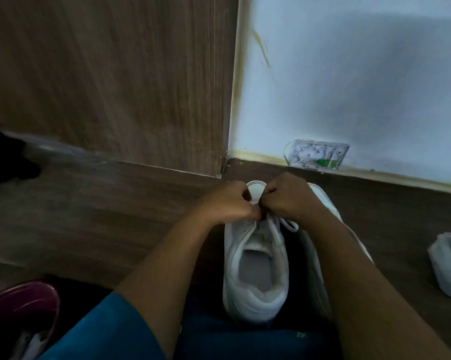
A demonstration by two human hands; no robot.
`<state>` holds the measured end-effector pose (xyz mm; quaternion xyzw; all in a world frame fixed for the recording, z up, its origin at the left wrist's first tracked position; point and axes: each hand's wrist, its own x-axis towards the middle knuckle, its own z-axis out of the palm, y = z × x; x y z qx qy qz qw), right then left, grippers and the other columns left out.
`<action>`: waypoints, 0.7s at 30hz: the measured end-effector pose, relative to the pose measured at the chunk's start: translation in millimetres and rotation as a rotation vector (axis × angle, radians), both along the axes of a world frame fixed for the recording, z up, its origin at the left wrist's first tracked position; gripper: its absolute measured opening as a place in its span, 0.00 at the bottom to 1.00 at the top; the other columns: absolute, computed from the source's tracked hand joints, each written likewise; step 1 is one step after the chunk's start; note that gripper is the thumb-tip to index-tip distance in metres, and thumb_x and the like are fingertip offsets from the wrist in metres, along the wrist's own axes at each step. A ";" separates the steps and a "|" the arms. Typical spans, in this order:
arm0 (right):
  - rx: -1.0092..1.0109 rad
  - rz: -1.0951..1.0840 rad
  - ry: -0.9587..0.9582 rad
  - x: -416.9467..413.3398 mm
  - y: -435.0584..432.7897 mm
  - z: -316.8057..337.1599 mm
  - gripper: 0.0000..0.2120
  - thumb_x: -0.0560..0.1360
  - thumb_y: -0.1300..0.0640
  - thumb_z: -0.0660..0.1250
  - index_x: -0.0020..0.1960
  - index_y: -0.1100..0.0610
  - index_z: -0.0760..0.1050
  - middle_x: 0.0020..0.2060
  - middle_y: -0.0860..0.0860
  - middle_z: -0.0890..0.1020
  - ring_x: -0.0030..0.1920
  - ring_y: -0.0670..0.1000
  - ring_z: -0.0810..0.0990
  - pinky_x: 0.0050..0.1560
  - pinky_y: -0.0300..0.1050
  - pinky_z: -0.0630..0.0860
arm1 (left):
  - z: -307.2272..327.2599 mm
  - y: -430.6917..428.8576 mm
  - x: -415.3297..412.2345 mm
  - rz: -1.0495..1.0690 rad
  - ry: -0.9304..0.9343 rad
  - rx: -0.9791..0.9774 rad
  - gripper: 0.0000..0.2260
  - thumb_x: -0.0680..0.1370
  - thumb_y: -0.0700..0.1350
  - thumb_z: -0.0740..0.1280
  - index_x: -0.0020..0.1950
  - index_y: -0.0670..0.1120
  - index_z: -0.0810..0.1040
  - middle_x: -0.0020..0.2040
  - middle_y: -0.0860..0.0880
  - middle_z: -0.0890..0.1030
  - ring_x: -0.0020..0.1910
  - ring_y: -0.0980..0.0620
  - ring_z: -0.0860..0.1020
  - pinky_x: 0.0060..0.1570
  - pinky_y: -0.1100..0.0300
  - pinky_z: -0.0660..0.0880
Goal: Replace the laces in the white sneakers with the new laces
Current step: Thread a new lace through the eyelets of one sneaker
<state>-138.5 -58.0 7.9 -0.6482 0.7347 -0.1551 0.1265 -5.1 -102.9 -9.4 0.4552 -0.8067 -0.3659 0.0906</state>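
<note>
White sneaker (255, 268) stands on the wooden floor (89, 216), heel toward the person and toe toward the wall (349, 87). At far left a dark red basin (21, 307) sits at the frame's lower corner. The left hand (227, 203) rests over the shoe's left eyelet row, its grip curled tight and pinching the lace (284, 223). The right hand (289, 196) meets it just above the tongue, grip likewise pinching the lace, a white loop trailing out beneath it. A second sneaker (323, 201) lies partly hidden under the right forearm. A small packet (316, 154) leans against the wall, and a clear plastic bag (450, 266) lies at far right.
</note>
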 end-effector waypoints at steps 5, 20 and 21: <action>0.093 0.038 0.047 3.7 -3.2 -5.6 0.10 0.72 0.60 0.65 0.48 0.64 0.82 0.42 0.60 0.81 0.45 0.57 0.79 0.38 0.42 0.69 | 6.0 3.5 -4.7 0.108 -0.084 -0.098 0.08 0.67 0.44 0.69 0.40 0.39 0.79 0.34 0.45 0.78 0.34 0.49 0.78 0.33 0.57 0.72; 0.081 0.091 0.059 9.2 -5.6 -11.8 0.12 0.76 0.54 0.65 0.53 0.60 0.82 0.53 0.56 0.82 0.55 0.55 0.79 0.53 0.44 0.72 | -9.1 -5.3 4.3 0.303 0.170 0.100 0.04 0.69 0.35 0.69 0.37 0.41 0.82 0.28 0.46 0.76 0.23 0.54 0.69 0.25 0.67 0.62; 0.086 0.098 0.093 9.5 -4.9 -11.0 0.12 0.76 0.54 0.64 0.54 0.59 0.82 0.54 0.55 0.82 0.56 0.55 0.78 0.55 0.44 0.72 | -9.8 -5.1 4.8 0.307 0.179 0.102 0.04 0.69 0.35 0.69 0.36 0.42 0.82 0.28 0.45 0.77 0.24 0.53 0.69 0.25 0.66 0.62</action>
